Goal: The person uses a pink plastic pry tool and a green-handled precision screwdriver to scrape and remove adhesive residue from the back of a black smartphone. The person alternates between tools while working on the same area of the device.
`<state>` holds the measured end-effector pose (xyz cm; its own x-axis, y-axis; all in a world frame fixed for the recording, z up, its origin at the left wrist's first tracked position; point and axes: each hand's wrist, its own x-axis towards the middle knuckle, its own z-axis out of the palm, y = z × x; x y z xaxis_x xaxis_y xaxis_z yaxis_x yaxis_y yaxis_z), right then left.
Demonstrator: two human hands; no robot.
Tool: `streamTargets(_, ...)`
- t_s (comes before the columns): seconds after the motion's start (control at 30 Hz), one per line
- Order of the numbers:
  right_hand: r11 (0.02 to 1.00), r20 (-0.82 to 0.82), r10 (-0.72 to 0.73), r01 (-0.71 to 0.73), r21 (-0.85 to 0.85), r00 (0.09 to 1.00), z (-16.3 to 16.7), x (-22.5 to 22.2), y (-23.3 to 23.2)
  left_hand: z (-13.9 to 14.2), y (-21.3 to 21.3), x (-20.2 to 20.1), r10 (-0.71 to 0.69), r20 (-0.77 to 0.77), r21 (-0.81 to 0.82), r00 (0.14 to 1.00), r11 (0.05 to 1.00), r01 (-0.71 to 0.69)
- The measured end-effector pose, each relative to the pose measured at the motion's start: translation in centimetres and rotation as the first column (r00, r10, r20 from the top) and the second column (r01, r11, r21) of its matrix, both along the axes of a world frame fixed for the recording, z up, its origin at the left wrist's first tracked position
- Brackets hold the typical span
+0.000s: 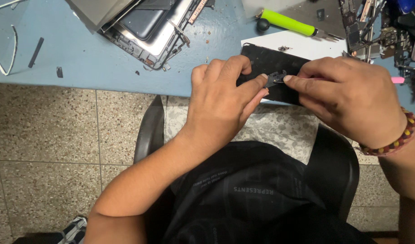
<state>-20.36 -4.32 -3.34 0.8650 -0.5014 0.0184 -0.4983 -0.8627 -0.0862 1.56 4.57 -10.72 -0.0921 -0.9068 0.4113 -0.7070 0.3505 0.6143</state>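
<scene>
A black phone (273,63) lies at the near edge of the blue table (94,58), partly on a white sheet (302,45). My left hand (221,101) grips the phone's left side, thumb and forefinger pinching a small dark metal part (276,77) over its back. My right hand (347,97) meets it from the right, fingertips closed on the same small part; a thin pink-ended tool (397,80) sticks out behind this hand. A beaded bracelet (395,138) circles my right wrist.
A dismantled tablet or laptop shell (148,27) lies at the table's back centre. A green-handled screwdriver (291,22) rests behind the white sheet. Circuit boards and parts (379,31) pile at the right. Small black strips (35,52) lie left. Below are tiled floor and a black chair (151,131).
</scene>
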Motion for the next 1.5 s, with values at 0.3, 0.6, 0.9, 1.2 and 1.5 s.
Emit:
streamTargets(0.3, 0.993, 0.037, 0.017, -0.013, -0.12, 0.999, -0.1, 0.5, 0.9, 0.1, 0.1, 0.1, -0.005, -0.004, -0.001, 1.0, 1.0, 0.005)
streamTargets(0.6, 0.981, 0.107, 0.045, -0.024, -0.19, 0.993, -0.8, 0.6, 1.7, 0.1, 0.0, 0.2, -0.013, 0.003, 0.009, 1.0, 1.0, 0.013)
streamTargets(0.9, 0.977, 0.119, 0.044, -0.018, -0.213, 0.992, -1.6, 0.2, 2.0, 0.1, 0.0, 0.1, -0.017, 0.008, 0.006, 1.0, 1.0, 0.017)
streamTargets(1.2, 0.965, 0.122, 0.058, -0.025, -0.262, 0.991, -2.1, 0.1, 2.1, 0.1, -0.1, 0.1, -0.033, 0.013, -0.01, 0.999, 0.999, 0.033)
streamTargets(1.5, 0.978, 0.091, 0.029, -0.009, -0.209, 0.995, -1.6, 0.2, 1.9, 0.0, -0.1, 0.0, -0.018, 0.017, -0.027, 1.0, 0.999, 0.019)
